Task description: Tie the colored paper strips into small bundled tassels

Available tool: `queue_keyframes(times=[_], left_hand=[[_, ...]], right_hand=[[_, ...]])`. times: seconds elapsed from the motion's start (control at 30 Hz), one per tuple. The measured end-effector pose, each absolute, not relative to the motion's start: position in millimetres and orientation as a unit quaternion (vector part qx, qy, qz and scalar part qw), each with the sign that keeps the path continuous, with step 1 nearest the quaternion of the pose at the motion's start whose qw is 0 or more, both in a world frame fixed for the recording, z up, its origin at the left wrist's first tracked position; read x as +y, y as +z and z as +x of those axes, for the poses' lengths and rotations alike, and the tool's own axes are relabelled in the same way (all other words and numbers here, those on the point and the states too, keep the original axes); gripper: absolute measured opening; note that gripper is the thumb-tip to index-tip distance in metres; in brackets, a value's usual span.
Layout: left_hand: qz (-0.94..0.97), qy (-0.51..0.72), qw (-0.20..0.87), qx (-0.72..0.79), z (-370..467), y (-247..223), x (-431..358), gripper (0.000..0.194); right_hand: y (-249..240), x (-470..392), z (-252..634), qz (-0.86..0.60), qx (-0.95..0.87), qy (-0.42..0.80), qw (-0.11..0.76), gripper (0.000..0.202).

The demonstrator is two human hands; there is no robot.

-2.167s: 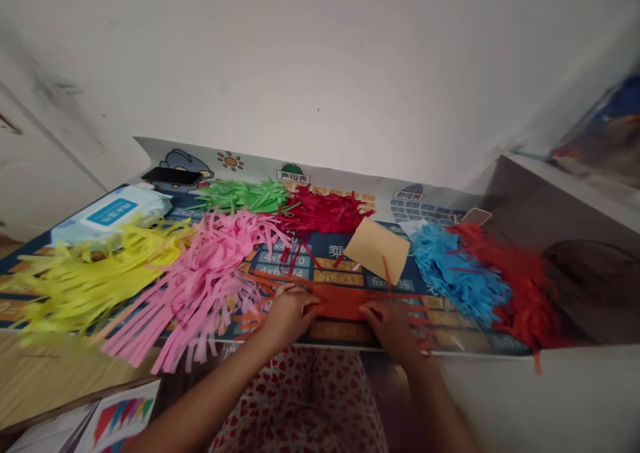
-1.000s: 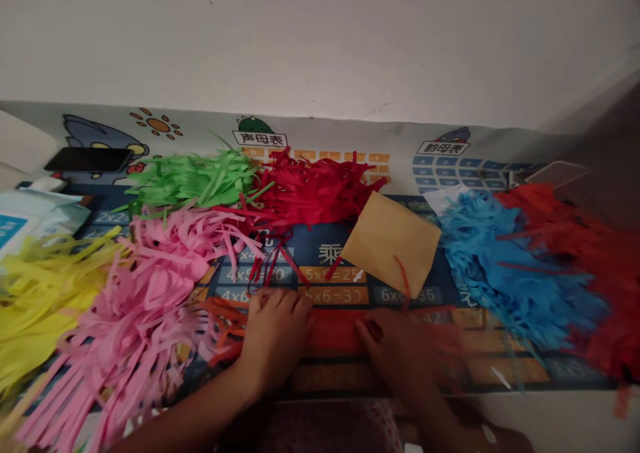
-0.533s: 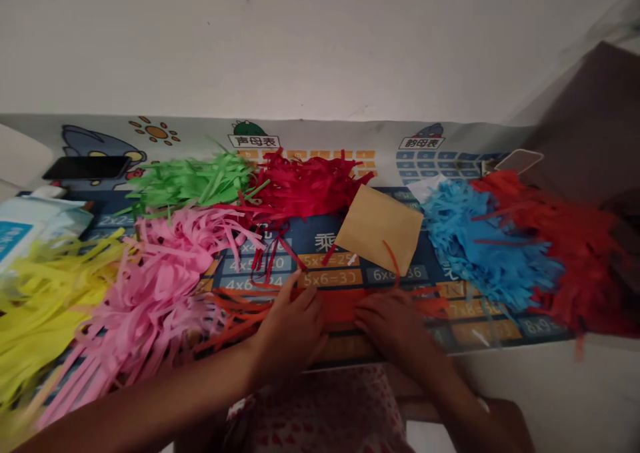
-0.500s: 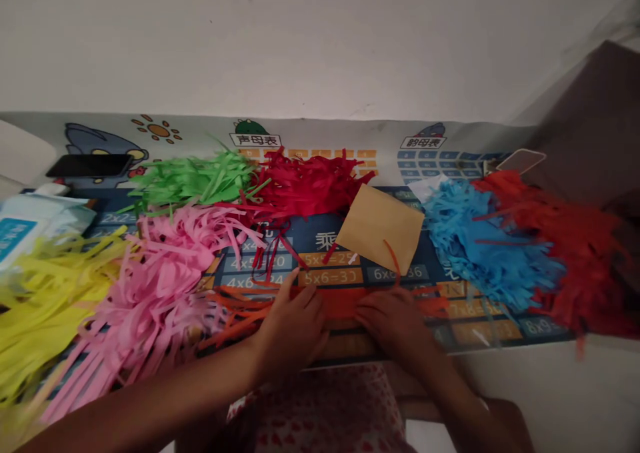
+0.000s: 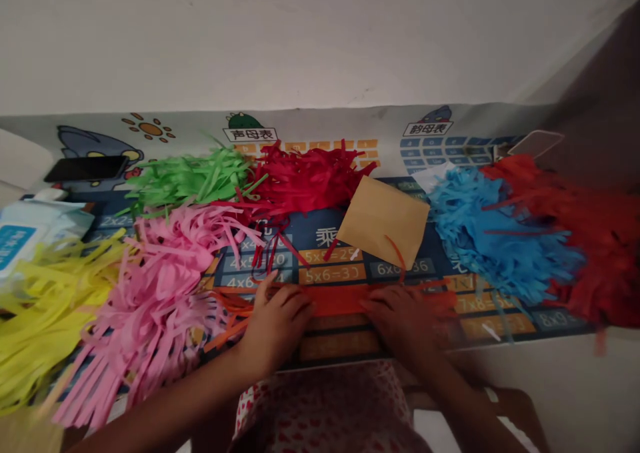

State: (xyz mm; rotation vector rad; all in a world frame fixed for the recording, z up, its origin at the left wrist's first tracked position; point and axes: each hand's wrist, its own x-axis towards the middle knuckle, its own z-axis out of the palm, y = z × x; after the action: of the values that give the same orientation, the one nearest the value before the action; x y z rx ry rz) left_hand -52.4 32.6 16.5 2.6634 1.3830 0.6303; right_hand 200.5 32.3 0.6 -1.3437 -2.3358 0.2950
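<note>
An orange strip of tissue paper [image 5: 340, 300] with fringed ends lies flat across the printed mat in front of me. My left hand [image 5: 277, 323] rests on its left part, thumb pointing up and apart from the slightly bent fingers. On the right part lies my right hand [image 5: 400, 323], palm down with its fingers stretched over the paper; it is a little blurred. Loose orange fringe spreads out past both hands. Just beyond the strip is a tan square of paper [image 5: 385, 221], with one thin orange strand across its lower edge.
Fringed paper bunches surround the work: yellow [image 5: 55, 313], pink [image 5: 165, 273], green [image 5: 195, 179], crimson [image 5: 310, 179], blue [image 5: 500, 233] and red [image 5: 590, 239]. A wipes packet [image 5: 40, 229] and a dark phone [image 5: 87, 168] sit at left. The wall [image 5: 300, 39] rises behind.
My left hand has slid left along the orange paper, and the right hand has shifted slightly right. More of the strip's middle shows between them. The view has moved a little.
</note>
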Motion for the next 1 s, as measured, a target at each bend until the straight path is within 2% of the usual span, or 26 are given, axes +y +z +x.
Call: queue_keyframes(times=[0.13, 0.23, 0.4, 0.7, 0.83, 0.87, 1.0], left_hand=[[0.844, 0.205, 0.154, 0.471, -64, 25, 46, 0.013], [0.828, 0.182, 0.178, 0.500, -60, 27, 55, 0.023], [0.821, 0.133, 0.147, 0.535, -51, 23, 63, 0.029], [0.834, 0.099, 0.087, 0.536, -46, 21, 67, 0.030], [0.832, 0.126, 0.051, 0.537, -45, 20, 64, 0.013], [0.838, 0.142, 0.037, 0.525, -46, 20, 63, 0.008], [0.885, 0.174, 0.000, 0.432, -48, 18, 55, 0.020]], right_hand=[[6, 46, 213, -0.530, -0.795, 0.201, 0.217, 0.018], [13, 53, 207, -0.571, -0.767, 0.220, 0.194, 0.022], [14, 59, 196, -0.617, -0.749, 0.181, 0.163, 0.024], [3, 62, 190, -0.628, -0.751, 0.123, 0.163, 0.028], [7, 60, 194, -0.633, -0.745, 0.108, 0.179, 0.022], [11, 58, 197, -0.628, -0.748, 0.097, 0.193, 0.019], [24, 47, 212, -0.511, -0.831, 0.022, 0.219, 0.011]])
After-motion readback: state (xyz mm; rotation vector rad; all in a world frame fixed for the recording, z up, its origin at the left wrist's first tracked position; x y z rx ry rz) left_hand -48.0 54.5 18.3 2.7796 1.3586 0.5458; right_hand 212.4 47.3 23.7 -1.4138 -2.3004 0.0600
